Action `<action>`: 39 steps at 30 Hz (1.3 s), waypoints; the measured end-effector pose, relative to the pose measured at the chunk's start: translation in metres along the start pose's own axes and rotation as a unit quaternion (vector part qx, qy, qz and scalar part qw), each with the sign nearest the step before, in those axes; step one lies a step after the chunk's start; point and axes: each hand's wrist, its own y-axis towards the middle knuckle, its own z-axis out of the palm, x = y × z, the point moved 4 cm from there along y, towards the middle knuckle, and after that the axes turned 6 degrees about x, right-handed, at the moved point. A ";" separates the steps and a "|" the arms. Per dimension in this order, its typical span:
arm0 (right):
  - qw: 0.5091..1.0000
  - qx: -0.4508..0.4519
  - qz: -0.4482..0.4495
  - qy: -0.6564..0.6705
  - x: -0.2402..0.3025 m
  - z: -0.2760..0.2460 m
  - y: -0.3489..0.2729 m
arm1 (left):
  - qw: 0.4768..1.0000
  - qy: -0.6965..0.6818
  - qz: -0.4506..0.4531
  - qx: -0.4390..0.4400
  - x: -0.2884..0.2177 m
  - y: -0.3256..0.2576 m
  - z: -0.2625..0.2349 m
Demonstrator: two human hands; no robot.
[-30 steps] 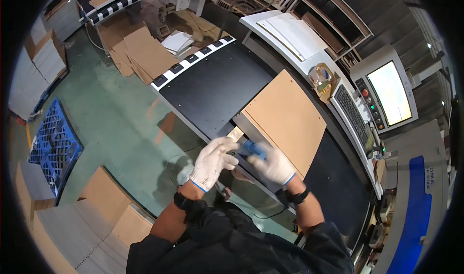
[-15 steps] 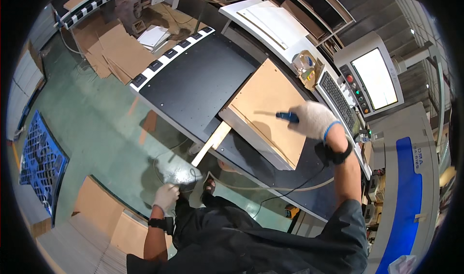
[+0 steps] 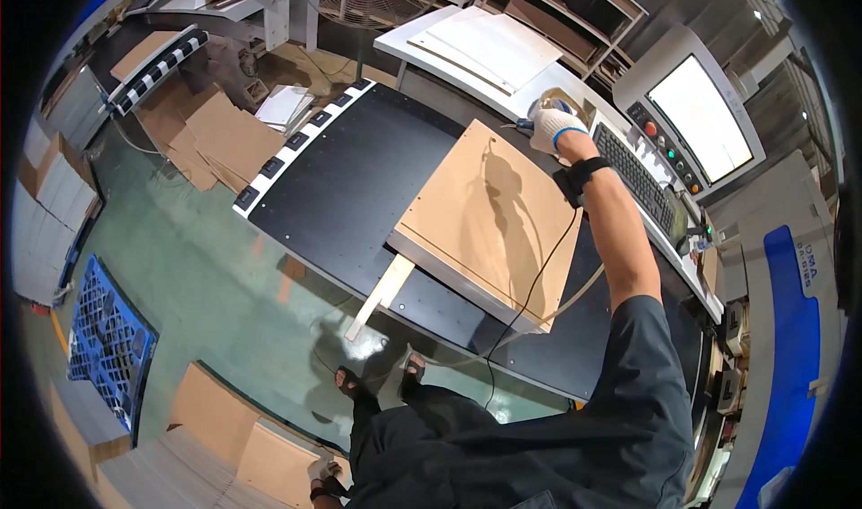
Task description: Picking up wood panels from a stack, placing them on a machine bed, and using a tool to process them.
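My right hand, in a white glove with a blue cuff, is closed round a blue-handled tool. It reaches over the tan cardboard tray on the white ledge by the keyboard; the tool's tip cannot be made out. Below that arm, a stack of light-brown wooden panels lies on the black machine table, my arm's shadow across its top. A pale wooden strip juts from under its near left side. Low in the view, my gloved left hand is beside a wooden panel; its fingers are too small to read.
A keyboard and a control screen stand at the right. White panels lie on the ledge. On the floor are a blue pallet, flat cardboard and stacked boards. A black cable crosses the panel stack.
My right hand has carried the blue-handled tool from above the panels up to the tray on the ledge. My left hand has dropped lower, toward the wooden panel. The view has shifted.
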 end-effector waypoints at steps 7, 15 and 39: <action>0.982 0.144 0.059 0.108 -0.078 0.030 -0.089 | 0.992 0.118 0.004 0.054 -0.013 0.015 0.009; 0.942 0.274 0.153 0.118 -0.112 0.061 -0.209 | 0.375 0.908 0.182 -0.030 -0.175 0.031 0.100; 0.878 0.163 -0.121 0.434 0.090 0.017 -0.274 | 0.862 -0.325 0.161 0.354 -0.062 0.038 0.046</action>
